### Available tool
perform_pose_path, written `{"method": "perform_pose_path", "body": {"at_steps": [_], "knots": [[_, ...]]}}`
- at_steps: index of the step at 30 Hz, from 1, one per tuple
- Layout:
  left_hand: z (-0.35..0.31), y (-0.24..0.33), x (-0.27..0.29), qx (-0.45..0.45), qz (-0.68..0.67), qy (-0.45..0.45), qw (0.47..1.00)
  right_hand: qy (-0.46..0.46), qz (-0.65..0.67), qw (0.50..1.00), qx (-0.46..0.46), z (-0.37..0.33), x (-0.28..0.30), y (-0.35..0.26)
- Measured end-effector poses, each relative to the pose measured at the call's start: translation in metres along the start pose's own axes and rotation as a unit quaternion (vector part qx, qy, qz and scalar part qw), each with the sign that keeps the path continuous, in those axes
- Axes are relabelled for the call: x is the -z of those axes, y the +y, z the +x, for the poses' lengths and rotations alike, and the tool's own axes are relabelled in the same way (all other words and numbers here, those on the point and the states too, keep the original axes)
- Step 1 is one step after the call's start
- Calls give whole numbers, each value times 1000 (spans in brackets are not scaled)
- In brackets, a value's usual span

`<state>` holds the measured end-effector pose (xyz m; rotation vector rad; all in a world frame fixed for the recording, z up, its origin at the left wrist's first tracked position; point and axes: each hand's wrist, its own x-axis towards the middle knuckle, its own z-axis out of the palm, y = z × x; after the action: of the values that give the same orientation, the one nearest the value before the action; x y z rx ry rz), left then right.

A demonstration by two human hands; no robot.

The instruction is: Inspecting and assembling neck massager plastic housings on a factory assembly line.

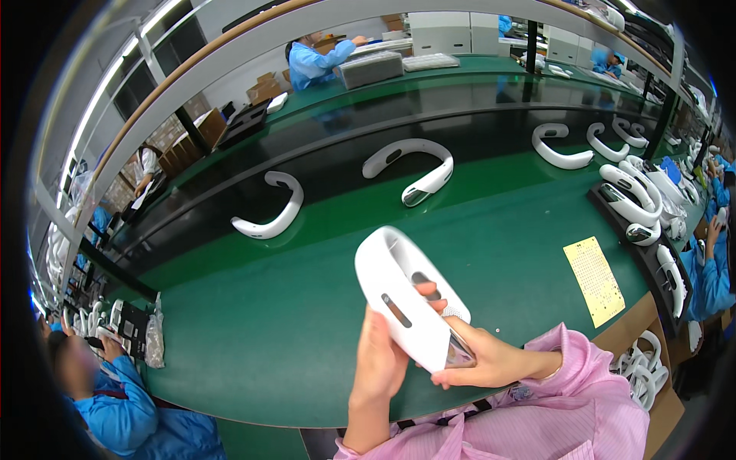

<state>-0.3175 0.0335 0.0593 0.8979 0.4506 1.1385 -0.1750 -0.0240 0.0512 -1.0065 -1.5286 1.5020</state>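
Note:
A white U-shaped neck fan (377,270) is held up above the green bench, its curved bend pointing away from me. My left hand (380,354) closes around its left arm from below and outside, with some fingertips showing in the gap between the two arms. My right hand (491,357) grips the near end, thumb under the shiny panel at the tip and fingers partly hidden behind it. Beyond my hands, one white neck fan (288,213) lies on the left of the bench and another neck fan (438,178) near the middle.
More neck fans (571,160) line the bench at the far right. A yellow perforated sheet (595,281) lies right of my hands, beside a black tray (679,322) with white devices. A cardboard box (665,420) of white parts stands at lower right. Co-workers in blue sit nearby.

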Motion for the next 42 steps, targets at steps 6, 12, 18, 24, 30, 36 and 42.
{"method": "perform_pose_path", "body": {"at_steps": [6, 12, 18, 24, 30, 36, 42], "knots": [[0, -13, 20, -45, -2, 20, 999, 26, -282, 949, 137, 4, 16, -1], [4, -15, 42, -33, -151, -19, 988, 362, -339, 860, 118, 21, 88, 35], [14, -14, 40, 24, -252, -6, 967, 129, 227, 965, -42, 21, 81, 36], [18, -8, 44, 30, -298, -79, 951, 134, 265, 955, -26, 23, 75, 42], [9, 11, -12, 7, -27, 46, 999, 118, 310, 940, -75, 40, 62, 61], [4, 17, -23, 6, 37, 48, 998, 121, 281, 949, -78, 42, 58, 57], [-1, 17, -17, 9, 48, 34, 998, 140, 277, 947, -77, 42, 54, 58]]}}
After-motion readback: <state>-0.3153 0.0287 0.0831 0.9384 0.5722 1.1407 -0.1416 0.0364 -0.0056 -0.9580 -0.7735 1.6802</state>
